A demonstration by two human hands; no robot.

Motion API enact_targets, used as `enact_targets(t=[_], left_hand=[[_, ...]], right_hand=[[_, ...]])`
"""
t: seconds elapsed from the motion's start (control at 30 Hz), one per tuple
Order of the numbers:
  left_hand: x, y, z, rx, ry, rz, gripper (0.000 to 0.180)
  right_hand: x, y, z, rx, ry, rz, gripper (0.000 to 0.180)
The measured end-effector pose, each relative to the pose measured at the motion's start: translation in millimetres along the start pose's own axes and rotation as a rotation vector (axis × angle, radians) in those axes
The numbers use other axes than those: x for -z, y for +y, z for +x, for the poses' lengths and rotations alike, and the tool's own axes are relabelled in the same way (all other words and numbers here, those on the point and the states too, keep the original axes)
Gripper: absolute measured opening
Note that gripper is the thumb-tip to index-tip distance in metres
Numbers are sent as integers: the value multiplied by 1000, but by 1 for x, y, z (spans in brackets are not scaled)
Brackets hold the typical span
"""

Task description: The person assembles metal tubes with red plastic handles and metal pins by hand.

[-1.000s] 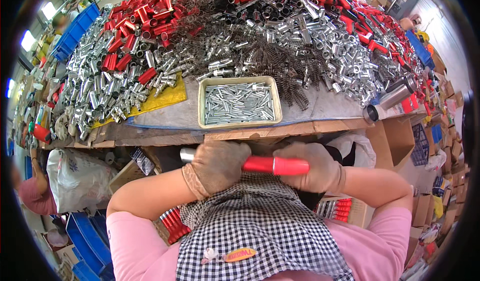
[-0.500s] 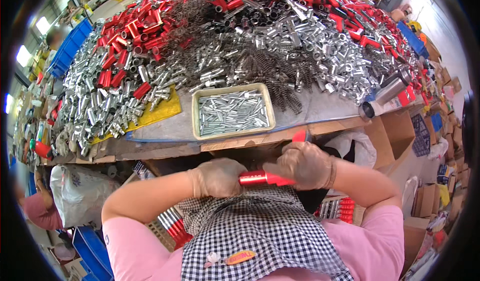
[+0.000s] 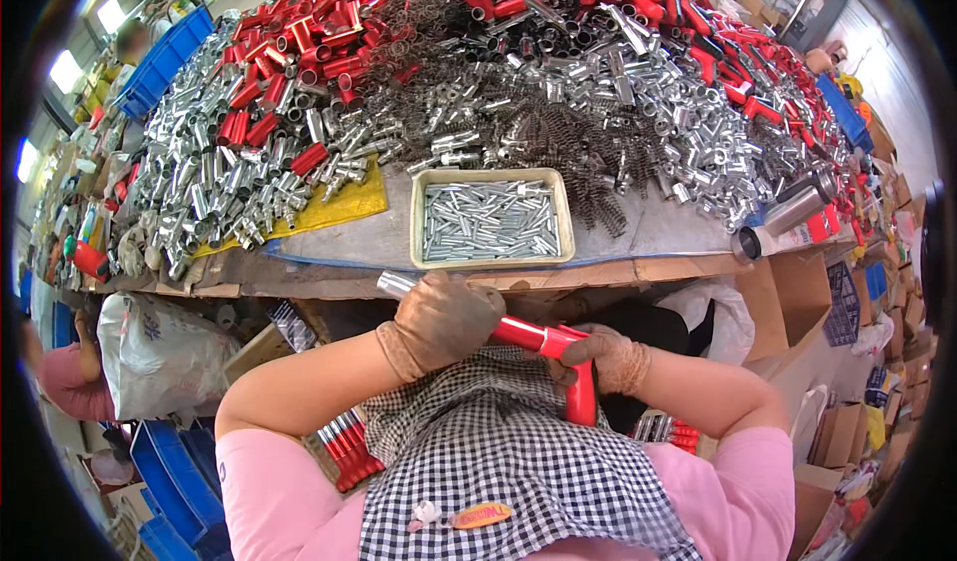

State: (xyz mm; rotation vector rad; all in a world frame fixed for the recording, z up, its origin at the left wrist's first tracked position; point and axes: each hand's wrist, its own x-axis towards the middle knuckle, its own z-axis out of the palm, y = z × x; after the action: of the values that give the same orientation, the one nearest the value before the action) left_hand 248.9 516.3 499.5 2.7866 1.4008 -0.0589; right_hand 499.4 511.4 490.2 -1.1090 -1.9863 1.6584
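Note:
Both my hands wear thin, stained gloves and hold one red pistol-grip tool (image 3: pixel 581 397) above my checked apron. My left hand (image 3: pixel 447 322) is closed around its barrel, and a silver tube end (image 3: pixel 396 284) sticks out past the knuckles. My right hand (image 3: pixel 612 360) grips the other end, where the red handle branches off and points down toward me. Beyond my hands, at the table's near edge, stands a cream tray (image 3: pixel 420 245) with many short metal pins (image 3: pixel 488 222) lying in it.
Behind the tray are heaped silver metal tubes (image 3: pixel 214 184), dark coil springs (image 3: pixel 553 147), red tubes (image 3: pixel 319 57) and red pistol-shaped handles (image 3: pixel 703 62). A steel flask (image 3: pixel 797 205) lies at the right. Below the table are a cardboard box (image 3: pixel 788 292) and a white sack (image 3: pixel 159 357).
The tool's handle has swung from pointing up to pointing down toward me. My left hand has risen along the barrel, baring the silver end, and my right hand has lowered. The view has shifted slightly.

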Motion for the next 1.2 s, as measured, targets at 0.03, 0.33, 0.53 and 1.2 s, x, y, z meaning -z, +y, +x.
enact_targets(t=[0.03,0.33,0.53,1.2], left_hand=[[-8,-1,2,9,117,73,19],[32,-6,-15,198,-373,-250,20],[20,-53,-27,98,229,173,19],[10,-71,-137,114,720,-2150,21]], right_hand=[[6,-5,3,20,23,-33,31],[-5,-36,10,301,0,-442,37],[-22,-37,37,-284,-277,1077,23],[-119,-95,133,610,-491,-745,64]])
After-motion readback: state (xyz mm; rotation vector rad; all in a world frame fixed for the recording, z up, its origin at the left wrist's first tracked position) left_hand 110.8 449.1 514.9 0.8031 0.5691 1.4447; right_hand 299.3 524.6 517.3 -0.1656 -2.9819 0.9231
